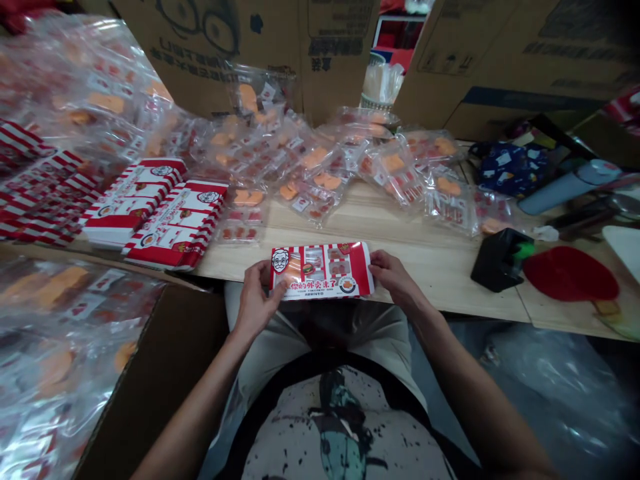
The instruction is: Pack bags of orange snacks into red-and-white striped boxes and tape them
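Observation:
A red and white printed box (323, 270) lies across the table's front edge, close to my body. Its front has windows that show food-like pieces inside. My left hand (260, 297) grips the left end, thumb over the front face. At the right end, the fingers of my right hand (393, 272) are closed on the box's side edge. Just beyond the box are clear plastic packets (317, 190) with orange and red pieces. To the left sit stacks of flat red and white boxes (177, 220).
A large heap of packets (105, 100) covers the back left, and an open carton (145, 347) of packets stands at lower left. On the right are a black tape dispenser (500, 259), a red round object (570, 273) and a blue-grey bottle (570, 187). Cardboard cartons (330, 60) line the back.

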### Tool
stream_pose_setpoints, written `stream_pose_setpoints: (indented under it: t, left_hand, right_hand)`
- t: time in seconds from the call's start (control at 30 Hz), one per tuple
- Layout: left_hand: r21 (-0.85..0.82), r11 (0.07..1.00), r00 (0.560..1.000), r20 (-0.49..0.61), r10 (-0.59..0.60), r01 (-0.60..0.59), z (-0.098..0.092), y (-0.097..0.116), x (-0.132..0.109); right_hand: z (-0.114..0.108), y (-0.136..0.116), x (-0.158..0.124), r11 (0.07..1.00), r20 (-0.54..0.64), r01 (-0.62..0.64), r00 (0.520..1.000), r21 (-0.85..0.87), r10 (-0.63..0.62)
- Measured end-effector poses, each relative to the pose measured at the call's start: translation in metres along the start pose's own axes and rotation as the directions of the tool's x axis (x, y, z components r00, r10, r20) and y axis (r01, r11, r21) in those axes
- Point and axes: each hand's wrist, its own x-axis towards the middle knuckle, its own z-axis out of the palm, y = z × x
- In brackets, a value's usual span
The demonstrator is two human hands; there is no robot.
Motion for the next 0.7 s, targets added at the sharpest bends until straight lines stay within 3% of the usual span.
stream_pose_setpoints:
  t: [0.07, 0.17, 0.37, 0.53, 0.7]
  left_hand:
    - [-0.21, 0.969, 0.987, 0.122, -0.106, 0.13, -0.002, -0.007, 0.001]
    - [-0.398, 0.897, 0.963, 0.253, -0.096, 0.194, 0.0, -0.008, 0.001]
    - [-0.43, 0.864, 0.918, 0.387, -0.086, 0.262, 0.001, -0.005, 0.007]
    - [-0.427, 0.868, 0.923, 0.375, -0.085, 0.253, 0.005, -0.006, 0.007]
    - [-0.381, 0.895, 0.915, 0.398, -0.066, 0.231, -0.001, -0.014, 0.01]
  right_hand:
    - [0.001, 0.0, 0.001, 1.0, -0.015, -0.011, 1.0, 0.02, 0.011]
    - [0.0, -0.002, 0.002, 0.996, -0.029, -0.029, 0.999, 0.089, 0.032]
    - [-0.01, -0.008, 0.004, 0.947, 0.073, -0.152, 0.988, 0.283, 0.137]
    - [-0.009, -0.012, 0.005, 0.923, 0.142, -0.24, 0.968, 0.301, 0.205]
    - [-0.016, -0.012, 0.01, 0.888, 0.377, -0.343, 0.9, 0.308, 0.217]
